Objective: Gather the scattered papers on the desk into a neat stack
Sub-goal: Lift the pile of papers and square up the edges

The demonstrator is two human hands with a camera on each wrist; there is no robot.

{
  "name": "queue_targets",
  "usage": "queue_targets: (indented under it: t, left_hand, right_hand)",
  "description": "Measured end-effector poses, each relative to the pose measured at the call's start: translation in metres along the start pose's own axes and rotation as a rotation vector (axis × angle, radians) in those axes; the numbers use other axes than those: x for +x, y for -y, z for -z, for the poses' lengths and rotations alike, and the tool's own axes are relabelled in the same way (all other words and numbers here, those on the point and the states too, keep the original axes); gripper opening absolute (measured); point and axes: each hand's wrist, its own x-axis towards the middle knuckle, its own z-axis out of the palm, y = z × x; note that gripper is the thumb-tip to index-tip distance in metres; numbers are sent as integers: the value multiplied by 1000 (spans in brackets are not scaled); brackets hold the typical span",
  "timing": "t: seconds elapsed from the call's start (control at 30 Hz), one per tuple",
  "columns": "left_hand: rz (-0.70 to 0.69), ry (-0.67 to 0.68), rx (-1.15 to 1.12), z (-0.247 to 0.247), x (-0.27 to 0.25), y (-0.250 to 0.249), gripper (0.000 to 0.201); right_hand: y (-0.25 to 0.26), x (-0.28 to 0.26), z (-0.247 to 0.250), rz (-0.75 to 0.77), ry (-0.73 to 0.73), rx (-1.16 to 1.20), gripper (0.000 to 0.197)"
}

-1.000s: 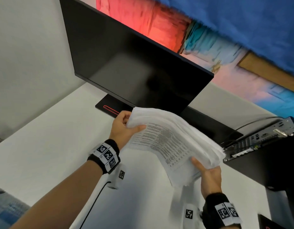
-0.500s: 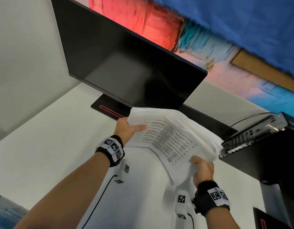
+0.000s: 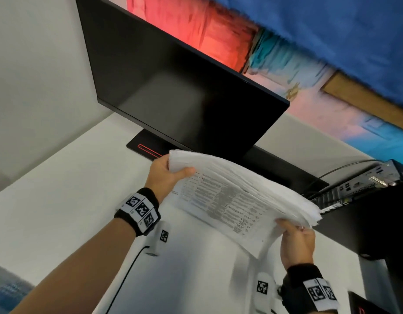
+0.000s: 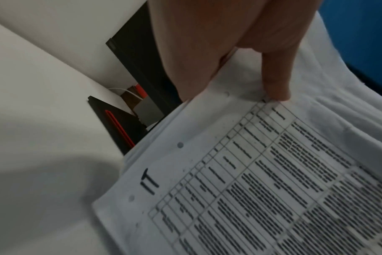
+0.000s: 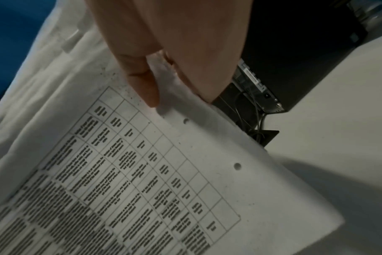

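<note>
A thick stack of printed papers [image 3: 236, 193] hangs in the air above the white desk [image 3: 60, 200], in front of the monitor. My left hand [image 3: 171, 173] grips its far left edge, thumb on the printed face. My right hand [image 3: 295, 234] grips the near right edge from below. The left wrist view shows the left hand [image 4: 240, 75] with its thumb on the tabled sheet [image 4: 251, 172]. In the right wrist view, the thumb of my right hand [image 5: 159, 74] presses the same printed sheet [image 5: 164, 172]. The sheets are fanned and uneven at the right end.
A black monitor [image 3: 184, 94] on a black base with a red stripe [image 3: 146, 148] stands just behind the stack. At the right a small black computer [image 3: 366, 182] with cables sits on a black stand. A black cable [image 3: 128, 275] trails over the desk under my left arm.
The stack has stayed lifted in both hands in front of the monitor. My right hand shifted its grip along the near right edge, and the pages now fan out more.
</note>
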Motion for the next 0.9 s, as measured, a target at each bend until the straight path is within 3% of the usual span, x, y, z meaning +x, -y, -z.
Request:
queue_targets:
  t: [0.07, 0.13, 0.23, 0.33, 0.43, 0.53, 0.77, 0.9]
  left_hand:
    - [-38, -15, 2, 3, -4, 3, 46]
    - [46, 28, 61, 1, -8, 15, 50]
    - [124, 25, 180, -5, -12, 26, 25]
    - [69, -65, 143, -7, -14, 16, 16]
    - [-13, -103, 85, -3, -17, 10, 20]
    - [-29, -145, 69, 1, -18, 9, 40]
    - [40, -164, -31, -8, 2, 2, 35]
    - [49, -235, 43, -18, 19, -4, 29]
  right_hand:
    - [-2, -5, -1, 11, 73, -47, 29]
    - [-15, -12, -7, -43, 127, -182, 36]
    - [-27, -11, -13, -150, 81, -202, 67]
    - [-11, -13, -12, -99, 103, -134, 63]
    - [1, -20, -6, 47, 174, -134, 52]
    - [-6, -22, 0, 145, 204, -215, 63]
    - [6, -26, -13, 462, 192, -421, 61]
    - [15, -28, -22, 742, 163, -840, 75]
